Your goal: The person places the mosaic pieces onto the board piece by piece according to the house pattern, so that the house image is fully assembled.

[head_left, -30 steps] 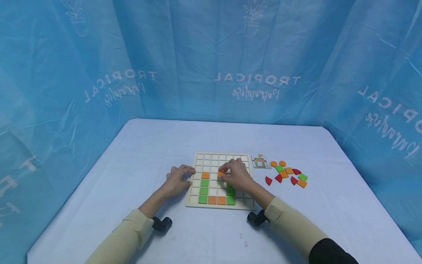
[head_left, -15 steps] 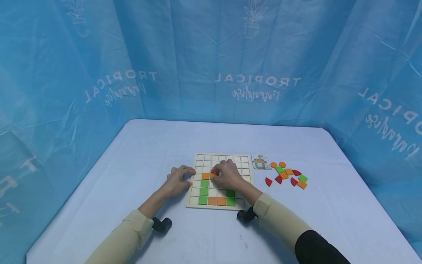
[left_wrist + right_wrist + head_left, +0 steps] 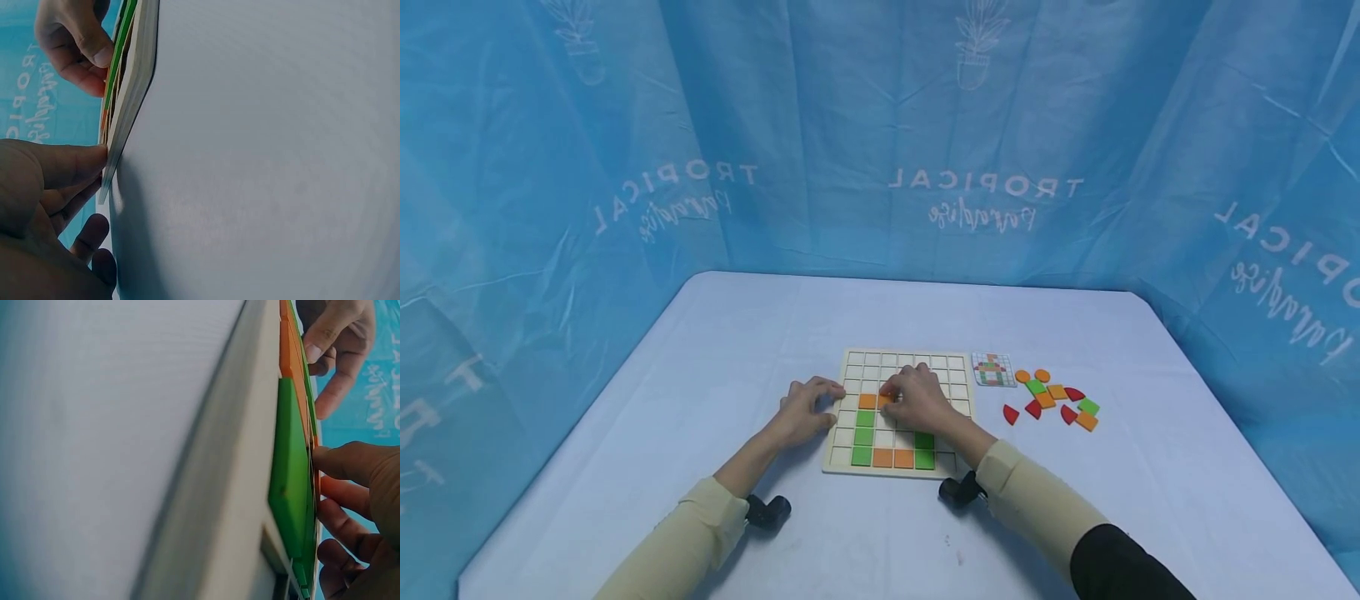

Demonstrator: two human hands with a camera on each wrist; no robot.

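A pale wooden grid board (image 3: 841, 456) lies on the table with green and orange square tiles set in its cells. My right hand (image 3: 919, 400) is over the middle of the board, thumb and fingers at an orange square tile (image 3: 884, 401), which they partly hide. That tile sits beside another orange tile (image 3: 867, 402) in the same row. My left hand (image 3: 802, 412) touches the board's left edge with thumb and forefinger spread along it. In the left wrist view, the left thumb (image 3: 75, 164) meets the board's edge.
Right of the board is a small pattern card (image 3: 994, 369). Beyond it lie loose tiles: orange circles (image 3: 1042, 376), orange squares (image 3: 1086, 421), green squares (image 3: 1087, 407) and red quarter-circles (image 3: 1011, 414). A white cloth (image 3: 760, 325) covers the table; a blue curtain (image 3: 865, 225) surrounds it.
My right hand has moved left with the orange square tile, bringing it beside the other orange tile; over the last half second it has barely moved. The left hand has stayed at the board's edge.
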